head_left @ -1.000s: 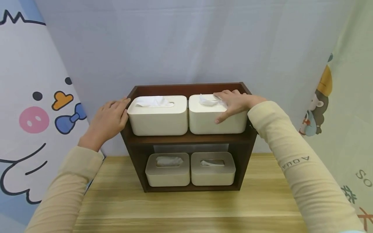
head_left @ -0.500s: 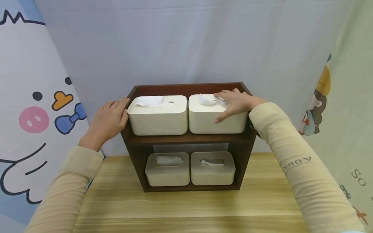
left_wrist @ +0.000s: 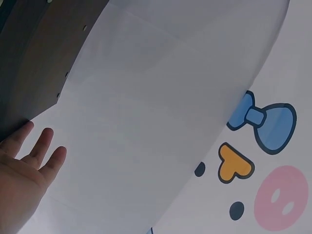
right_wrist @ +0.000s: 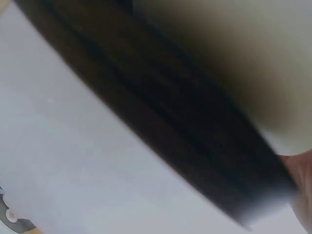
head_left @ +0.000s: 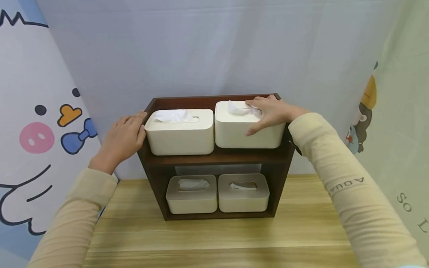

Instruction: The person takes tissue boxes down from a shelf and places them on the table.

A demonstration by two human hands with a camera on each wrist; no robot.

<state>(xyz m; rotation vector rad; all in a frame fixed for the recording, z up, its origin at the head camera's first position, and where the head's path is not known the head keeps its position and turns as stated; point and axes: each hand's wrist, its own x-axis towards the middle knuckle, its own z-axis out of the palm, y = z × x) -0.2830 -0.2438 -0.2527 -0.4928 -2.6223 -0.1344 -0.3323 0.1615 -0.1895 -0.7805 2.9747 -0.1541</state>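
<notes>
In the head view, a dark brown two-tier shelf point(head_left: 214, 159) holds white tissue boxes. The person's right hand point(head_left: 273, 113) grips the upper right box point(head_left: 248, 136), thumb on its front and fingers over its top; this box sits a little higher than the upper left box point(head_left: 181, 142). The left hand point(head_left: 124, 139) rests on the shelf's upper left side, fingers extended. The left wrist view has this hand point(left_wrist: 29, 175) with spread fingers at the dark side panel point(left_wrist: 44, 58). A blurred box point(right_wrist: 253, 58) and a sliver of the right hand point(right_wrist: 300, 180) appear in the right wrist view.
Two more tissue boxes, left point(head_left: 191, 197) and right point(head_left: 243, 195), stand in the lower tier. The shelf is on a light wooden table point(head_left: 214, 238). A pale curtain point(head_left: 214, 48) hangs behind, with cartoon-printed cloths at left point(head_left: 30, 89) and right point(head_left: 395, 123).
The right hand and the upper right box have risen slightly from the shelf's upper board. The left hand keeps its place on the shelf side, and the head view has shifted a little.
</notes>
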